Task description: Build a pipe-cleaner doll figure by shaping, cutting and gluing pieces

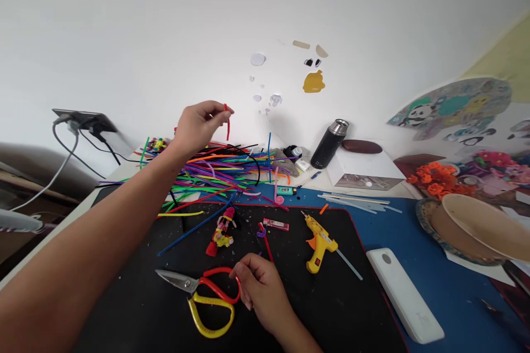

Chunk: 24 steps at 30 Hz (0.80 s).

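My left hand (203,124) is raised above the heap of coloured pipe cleaners (215,168), pinching a short red pipe cleaner piece (228,128) that hangs from its fingertips. Low over the black mat (136,287), my right hand (259,287) has its fingers curled together beside the red handle of the scissors (213,300); whether it holds anything small is hidden. The scissors lie with blades pointing left. Behind them is a small pink, yellow and red figure (222,231). A red and purple twisted piece (265,237) lies behind my right hand.
A yellow glue gun (318,242) lies right of centre, near a red packet (276,224). Farther right are glue sticks (360,201), a white power bank (406,295) and a bowl (484,226). A black thermos (330,143) stands by the wall.
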### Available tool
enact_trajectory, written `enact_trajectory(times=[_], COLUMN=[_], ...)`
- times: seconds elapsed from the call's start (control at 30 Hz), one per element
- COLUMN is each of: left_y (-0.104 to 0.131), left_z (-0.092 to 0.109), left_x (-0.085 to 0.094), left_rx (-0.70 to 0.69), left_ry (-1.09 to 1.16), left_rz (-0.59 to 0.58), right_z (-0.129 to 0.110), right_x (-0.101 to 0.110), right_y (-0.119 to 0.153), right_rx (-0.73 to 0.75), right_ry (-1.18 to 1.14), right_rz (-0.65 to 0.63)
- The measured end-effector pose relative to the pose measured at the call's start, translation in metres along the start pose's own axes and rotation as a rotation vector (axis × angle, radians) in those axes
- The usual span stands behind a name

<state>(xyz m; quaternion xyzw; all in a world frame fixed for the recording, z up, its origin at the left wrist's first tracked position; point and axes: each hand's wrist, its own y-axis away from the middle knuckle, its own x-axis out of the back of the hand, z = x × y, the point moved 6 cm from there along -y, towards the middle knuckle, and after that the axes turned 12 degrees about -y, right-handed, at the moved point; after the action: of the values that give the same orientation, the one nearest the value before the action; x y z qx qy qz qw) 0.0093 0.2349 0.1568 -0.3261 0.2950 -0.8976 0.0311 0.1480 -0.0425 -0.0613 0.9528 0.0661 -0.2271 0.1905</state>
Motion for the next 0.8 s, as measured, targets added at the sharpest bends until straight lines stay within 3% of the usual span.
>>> enact_trajectory(times=[0.13, 0.27, 0.4, 0.6, 0.8], left_y=[0.011, 0.056, 0.115, 0.19, 0.236], left_z=[-0.003, -0.024, -0.028, -0.013, -0.006], left_x=[0.008, 0.005, 0.004, -0.005, -0.008], left_rx=[0.166, 0.503, 0.643, 0.823, 0.93], left_ry=[0.359, 0.773, 0.835, 0.878, 0.886], left_rz=[0.064, 0.016, -0.034, -0.13, -0.13], right_z=[-0.003, -0.003, -0.004, -0.012, -0.027], right_x=[-0.001, -0.001, -0.001, 0.001, 0.004], right_y=[0.0, -0.001, -0.002, -0.002, 0.0], right_rx=[0.008, 0.029, 0.067, 0.117, 0.19], right_ry=[-0.003, -0.035, -0.091, -0.165, -0.181], right_rz=[0.0, -0.01, -0.014, 0.041, 0.096])
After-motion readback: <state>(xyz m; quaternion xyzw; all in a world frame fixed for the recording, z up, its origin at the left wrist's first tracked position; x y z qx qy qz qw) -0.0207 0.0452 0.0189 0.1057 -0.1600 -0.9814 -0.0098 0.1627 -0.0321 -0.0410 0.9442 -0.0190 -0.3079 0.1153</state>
